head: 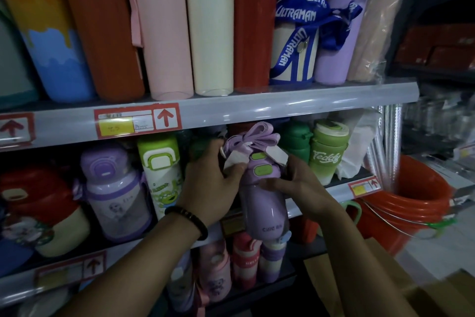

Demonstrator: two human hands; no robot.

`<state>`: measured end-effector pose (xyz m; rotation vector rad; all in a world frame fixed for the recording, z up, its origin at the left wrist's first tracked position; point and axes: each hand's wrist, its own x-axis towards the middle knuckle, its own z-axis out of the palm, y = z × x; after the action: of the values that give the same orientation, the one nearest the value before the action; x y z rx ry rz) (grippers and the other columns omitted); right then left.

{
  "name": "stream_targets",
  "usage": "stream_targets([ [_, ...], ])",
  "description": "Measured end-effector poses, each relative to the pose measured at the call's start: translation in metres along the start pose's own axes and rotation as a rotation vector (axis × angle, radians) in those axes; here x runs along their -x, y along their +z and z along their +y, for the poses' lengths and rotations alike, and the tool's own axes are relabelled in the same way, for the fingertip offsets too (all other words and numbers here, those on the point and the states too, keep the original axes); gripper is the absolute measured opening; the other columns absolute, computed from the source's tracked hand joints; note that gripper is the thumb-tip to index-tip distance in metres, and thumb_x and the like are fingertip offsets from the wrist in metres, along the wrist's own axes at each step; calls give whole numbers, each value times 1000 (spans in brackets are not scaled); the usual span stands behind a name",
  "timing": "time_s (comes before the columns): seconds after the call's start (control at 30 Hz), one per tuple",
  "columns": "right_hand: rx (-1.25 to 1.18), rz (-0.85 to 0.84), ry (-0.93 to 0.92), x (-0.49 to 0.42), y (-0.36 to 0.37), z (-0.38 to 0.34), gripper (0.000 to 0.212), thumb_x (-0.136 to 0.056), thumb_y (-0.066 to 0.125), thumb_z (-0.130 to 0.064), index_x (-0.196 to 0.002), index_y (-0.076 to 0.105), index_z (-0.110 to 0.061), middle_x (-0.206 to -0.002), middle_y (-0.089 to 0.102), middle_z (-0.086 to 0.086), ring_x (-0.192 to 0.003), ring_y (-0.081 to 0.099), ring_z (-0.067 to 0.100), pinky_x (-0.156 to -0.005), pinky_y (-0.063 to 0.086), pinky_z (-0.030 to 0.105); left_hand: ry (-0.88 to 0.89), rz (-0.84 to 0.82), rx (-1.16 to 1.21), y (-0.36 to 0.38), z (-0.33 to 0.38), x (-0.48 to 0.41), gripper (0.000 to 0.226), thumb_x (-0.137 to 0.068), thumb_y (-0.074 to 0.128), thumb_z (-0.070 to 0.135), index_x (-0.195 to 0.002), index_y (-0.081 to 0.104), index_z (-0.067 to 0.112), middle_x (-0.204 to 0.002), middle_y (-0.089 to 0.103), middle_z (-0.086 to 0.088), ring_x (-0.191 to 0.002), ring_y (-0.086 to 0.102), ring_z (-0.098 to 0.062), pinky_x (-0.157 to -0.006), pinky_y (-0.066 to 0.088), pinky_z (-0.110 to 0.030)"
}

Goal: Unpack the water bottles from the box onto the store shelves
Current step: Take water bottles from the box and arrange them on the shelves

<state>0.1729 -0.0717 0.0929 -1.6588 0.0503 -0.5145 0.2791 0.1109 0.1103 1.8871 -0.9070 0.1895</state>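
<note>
The left hand (210, 175) pinches the strap atop the lilac plastic green-buttoned water bottle (262, 203), held before the grey middle shelf (336, 192); the right hand (295, 183) clasps its neck. Keep the strap gathered and stand it upright beside the dark green bottle (293, 143).

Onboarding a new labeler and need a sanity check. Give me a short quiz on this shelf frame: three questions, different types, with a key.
1. True or false: both the left hand and the right hand hold the purple bottle.
2. Which bottle carries the word Teddy? A) a white one B) the green bottle C) a pink one
3. Fill in: the black bracelet sits on the ___ wrist.

Key: 1 true; 2 B; 3 left.
</note>
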Motion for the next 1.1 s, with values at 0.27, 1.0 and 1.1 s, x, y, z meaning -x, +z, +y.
stream_targets([
  [0.27,86,11,-33,-6,-3,-4,76,-80,84,9,-146,55,-13,-132,73,9,-123,69,29,-104,56,52,62,114,-169,2,0,-1,18,-100,57,41,-111,49,30,-92,69,1,-81,67,-31,-70,57,-49],
  [1.0,67,242,-205,-24,7,16,62,-86,79,9,-142,53,-4,-129,71,16,-121,69,33,-106,54,54,129,18,-121,23,6,13,58,-98,59,10,-153,48,25,-149,55,3,-137,50,-15,-113,43,-27],
  [1.1,135,253,-187,-25,5,17,60,-87,82,-1,-140,56,-10,-127,73,8,-119,71,28,-104,55,54,107,-21,-88,29,1,15,64,-98,61,15,-157,40,27,-156,48,3,-144,45,-18,-115,46,-43],
])
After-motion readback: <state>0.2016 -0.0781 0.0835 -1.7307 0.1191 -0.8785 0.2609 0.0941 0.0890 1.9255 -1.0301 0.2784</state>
